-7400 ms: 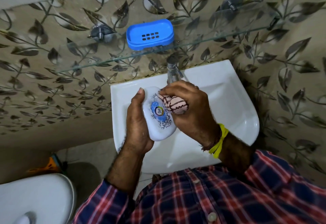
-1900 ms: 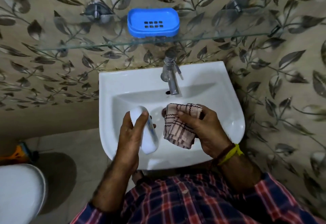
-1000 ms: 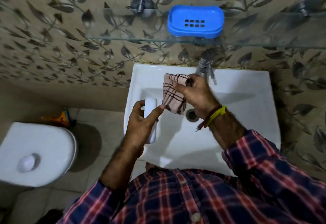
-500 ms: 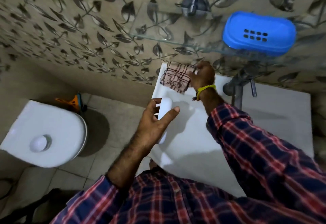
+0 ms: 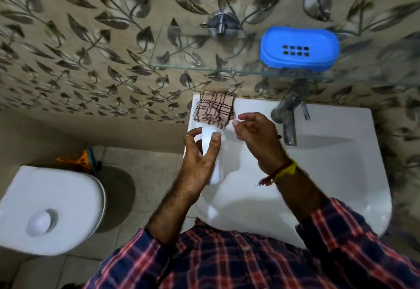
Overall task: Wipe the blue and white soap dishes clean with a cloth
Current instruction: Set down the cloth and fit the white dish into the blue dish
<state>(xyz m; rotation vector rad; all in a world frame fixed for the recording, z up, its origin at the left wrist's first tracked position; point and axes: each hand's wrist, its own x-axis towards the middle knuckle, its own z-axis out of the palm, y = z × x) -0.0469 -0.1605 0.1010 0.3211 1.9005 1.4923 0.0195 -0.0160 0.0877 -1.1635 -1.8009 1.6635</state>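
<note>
Currently gripping the white soap dish (image 5: 210, 152) in the left hand (image 5: 200, 163), right hand (image 5: 254, 136) loose, probably touching nothing, cloth (image 5: 214, 109) lying on the sink (image 5: 341, 175) corner.

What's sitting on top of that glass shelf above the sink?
Only the blue soap dish sits on the glass shelf, toward its right, with drain holes showing. No soap is visible on it. The shelf's far right end runs out of view, so anything there is unseen.
</note>
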